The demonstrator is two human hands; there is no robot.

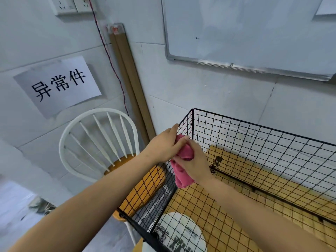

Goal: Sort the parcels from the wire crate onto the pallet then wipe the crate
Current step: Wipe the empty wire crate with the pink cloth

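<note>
Both hands meet at the top rim of the left side wall of the wire crate (pixel 254 123), just short of its far corner. The wipe turns on that rim, which runs from the hands back toward the person down to the near corner, while the crate's long side stretches off to the right. The left hand (pixel 162 147) curls over the top of the pink cloth (pixel 181 176), one fingertip at the wire. The right hand (pixel 193 161), nearer the crate's inside, grips the bunched middle, and the loose tail hangs against the mesh. The cloth looks soft and napped; the crate is a thin, rigid black grid, open-topped. No parcels show inside it, so I judge sorting done and wiping in hand. A white spindle-back chair (pixel 101 110) stands just outside that wall
</note>
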